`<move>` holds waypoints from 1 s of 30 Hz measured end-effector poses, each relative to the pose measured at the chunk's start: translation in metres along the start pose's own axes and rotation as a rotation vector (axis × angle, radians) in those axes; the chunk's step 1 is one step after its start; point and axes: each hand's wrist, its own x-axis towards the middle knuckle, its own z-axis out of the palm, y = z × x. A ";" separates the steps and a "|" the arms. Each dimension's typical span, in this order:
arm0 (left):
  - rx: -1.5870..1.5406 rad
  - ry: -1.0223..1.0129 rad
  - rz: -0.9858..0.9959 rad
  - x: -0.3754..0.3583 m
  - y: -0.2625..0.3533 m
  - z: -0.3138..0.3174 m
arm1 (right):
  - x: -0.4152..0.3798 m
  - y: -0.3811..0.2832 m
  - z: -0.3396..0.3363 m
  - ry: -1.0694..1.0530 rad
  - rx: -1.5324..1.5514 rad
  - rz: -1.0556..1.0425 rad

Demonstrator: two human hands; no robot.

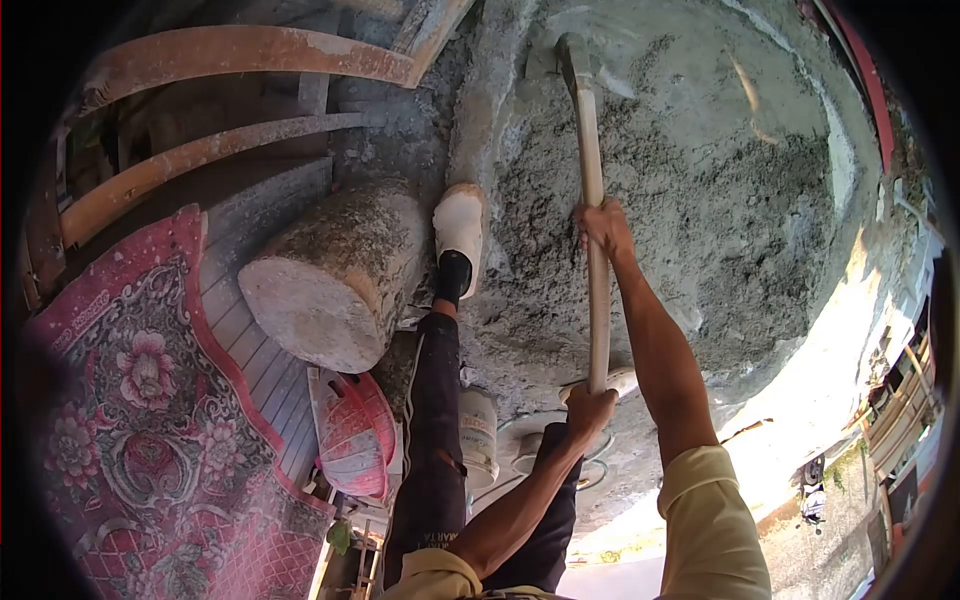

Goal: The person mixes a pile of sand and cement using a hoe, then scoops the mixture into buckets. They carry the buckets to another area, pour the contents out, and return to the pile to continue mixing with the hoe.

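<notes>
A hoe with a long wooden handle (594,150) reaches away from me over a patch of wet grey mortar (690,215). Its metal blade (572,60) rests on the smoother, wetter mortar at the far side. My right hand (606,230) is closed around the middle of the handle. Lower down, close to my body, my left hand (590,408) grips the handle's near end. The fingers of both hands are wrapped round the wood. Rougher, crumbly mix lies beneath my right hand and to its right.
A thick log-like cylinder (320,270) lies left of my white shoe (460,230). Nearby are a red and white plastic basin (358,435), a white bucket (478,435) and a pink floral cloth (150,440). Curved wooden slats (250,55) stand at upper left.
</notes>
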 end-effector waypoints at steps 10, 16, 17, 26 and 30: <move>-0.046 -0.614 -0.334 -0.179 -0.163 0.092 | -0.204 0.168 -0.080 -0.048 0.139 0.140; -0.050 -0.737 -0.197 -0.204 -0.151 0.070 | -0.235 0.144 -0.125 0.132 0.293 0.159; -0.003 -0.717 -0.155 -0.183 -0.129 0.067 | -0.212 0.128 -0.132 0.147 0.295 0.071; -0.094 -0.435 -0.082 -0.023 -0.015 0.073 | -0.020 0.076 -0.128 0.197 0.097 -0.031; 0.005 -0.468 -0.268 -0.114 -0.126 0.060 | -0.117 0.199 -0.090 0.149 0.247 0.156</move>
